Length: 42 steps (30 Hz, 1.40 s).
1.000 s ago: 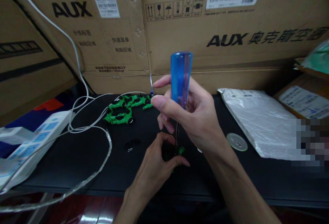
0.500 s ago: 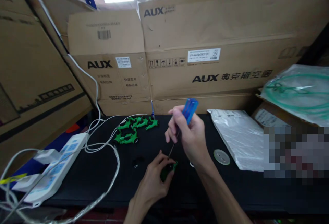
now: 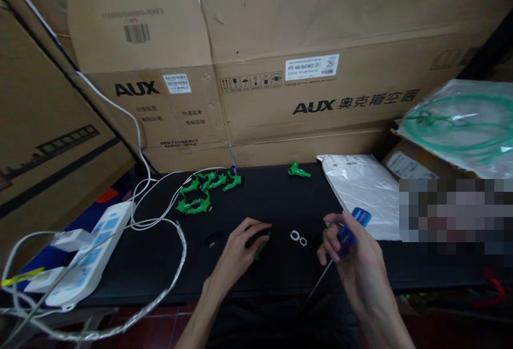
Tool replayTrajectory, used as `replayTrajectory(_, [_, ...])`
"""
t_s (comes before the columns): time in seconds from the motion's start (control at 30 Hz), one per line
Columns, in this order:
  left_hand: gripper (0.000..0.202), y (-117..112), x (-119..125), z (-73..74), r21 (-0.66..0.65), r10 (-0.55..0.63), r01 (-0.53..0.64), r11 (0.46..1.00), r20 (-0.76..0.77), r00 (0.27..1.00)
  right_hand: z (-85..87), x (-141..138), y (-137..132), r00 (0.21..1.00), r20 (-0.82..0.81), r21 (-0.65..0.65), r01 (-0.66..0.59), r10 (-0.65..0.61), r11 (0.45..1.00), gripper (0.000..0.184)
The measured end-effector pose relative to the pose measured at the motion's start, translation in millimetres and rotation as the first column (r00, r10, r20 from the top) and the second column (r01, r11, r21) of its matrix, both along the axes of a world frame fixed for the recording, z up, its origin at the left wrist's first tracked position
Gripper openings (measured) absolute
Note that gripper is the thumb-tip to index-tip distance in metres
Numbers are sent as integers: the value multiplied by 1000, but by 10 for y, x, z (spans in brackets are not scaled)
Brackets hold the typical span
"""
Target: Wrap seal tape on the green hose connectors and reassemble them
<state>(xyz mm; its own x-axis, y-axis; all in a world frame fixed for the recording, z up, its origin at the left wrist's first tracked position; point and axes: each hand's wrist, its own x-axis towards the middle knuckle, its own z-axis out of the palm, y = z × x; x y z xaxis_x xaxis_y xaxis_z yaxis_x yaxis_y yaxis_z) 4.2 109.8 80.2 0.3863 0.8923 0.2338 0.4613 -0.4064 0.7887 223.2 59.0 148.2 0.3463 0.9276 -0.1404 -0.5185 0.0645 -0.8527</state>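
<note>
My left hand (image 3: 242,247) is closed around a small green plastic part (image 3: 261,248) at the table's front middle, and its fingers cover much of it. To the right, my right hand (image 3: 358,253) grips a screwdriver by its blue handle (image 3: 361,216). The thin metal shaft slants down to the left past the table's front edge, apart from the green part. Between my hands lie two white rings (image 3: 295,235). Left of my left hand are small bright pieces, perhaps screws (image 3: 211,245), beside a dark piece that is hard to make out.
Several green and black fittings (image 3: 194,204) are grouped at the back left of the black table (image 3: 264,194). A lone green fitting (image 3: 298,170) sits farther right. White cables (image 3: 180,269) and a power strip (image 3: 94,255) occupy the left; a white plastic package (image 3: 368,194) lies right. Cardboard boxes (image 3: 256,119) stand behind.
My right hand has moved right and down with the screwdriver, its tip leaving the green part. My left hand stays on that part. The white rings and lone green fitting have come into sight.
</note>
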Motion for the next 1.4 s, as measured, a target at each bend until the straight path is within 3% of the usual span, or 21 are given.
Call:
replayTrajectory(0.07, [27, 40, 58, -14, -4, -7, 7, 1000, 19, 1000, 71, 48, -24, 998, 6, 17, 70, -70, 997, 35])
replayTrajectory(0.27, [22, 114, 172, -19, -53, 140, -135, 989, 110, 984, 258, 178, 58, 984, 33, 95, 171, -175, 981, 34])
replayTrajectory(0.47, [17, 186, 219, 38, -209, 65, 3, 978, 319, 946, 490, 89, 240, 977, 136, 200, 138, -167, 970, 39])
replayTrajectory(0.63, [23, 326, 223, 174, -178, -53, 86, 980, 182, 982, 661, -24, 316, 975, 163, 243, 111, -153, 964, 38])
replayTrajectory(0.83, [16, 436, 351, 252, -206, -206, 216, 954, 68, 976, 648, -9, 308, 974, 137, 254, 139, -178, 957, 39])
replayTrajectory(0.93, [11, 432, 379, 248, -196, -200, 206, 959, 51, 978, 622, -17, 325, 981, 99, 225, 139, -165, 964, 40])
replayTrajectory(1.03, [14, 381, 230, 237, -183, -83, 88, 979, 39, 996, 576, -54, 341, 987, 97, 222, 106, -130, 969, 40])
replayTrajectory(1.13, [28, 250, -115, 196, -84, 108, -106, 991, 13, 994, 520, -106, 348, 992, 97, 221, 52, -75, 974, 40])
replayTrajectory(1.17, [34, 183, -254, 174, -39, 172, -172, 984, -2, 985, 501, -125, 350, 994, 98, 222, 34, -57, 974, 39])
replayTrajectory(1.27, [25, -65, -639, 90, 116, 332, -324, 939, -64, 941, 450, -187, 357, 995, 101, 219, -1, -21, 976, 37])
replayTrajectory(1.4, [22, -349, -882, -42, 265, 342, -289, 920, -181, 922, 404, -277, 374, 996, 82, 173, -41, 28, 984, 37])
